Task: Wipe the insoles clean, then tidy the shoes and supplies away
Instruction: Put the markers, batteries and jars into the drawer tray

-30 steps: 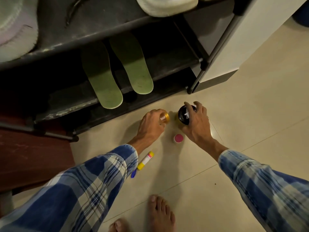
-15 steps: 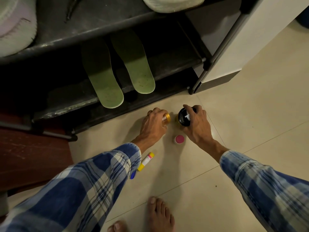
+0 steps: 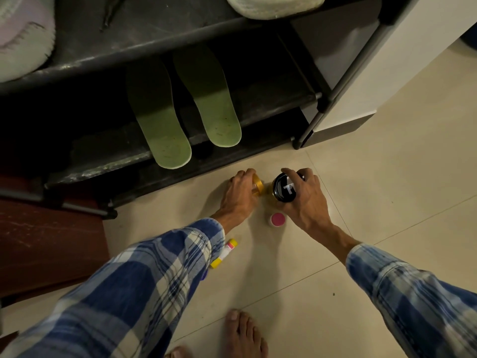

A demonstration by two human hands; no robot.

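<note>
left hand grips gold-capped jar, right hand grips black-lidded jar — lifting both could knock the pink-lidded tub just beside the right wrist.

The person is wearing a blue-and-white plaid shirt, its left sleeve and right sleeve reaching the wrists, with bare feet.

Two green insoles; two pale shoes; three small containers — gold-capped bottle, black-lidded jar, pink-topped pot; one yellow-capped stick; one left hand, one right hand — two bare feet.
</note>
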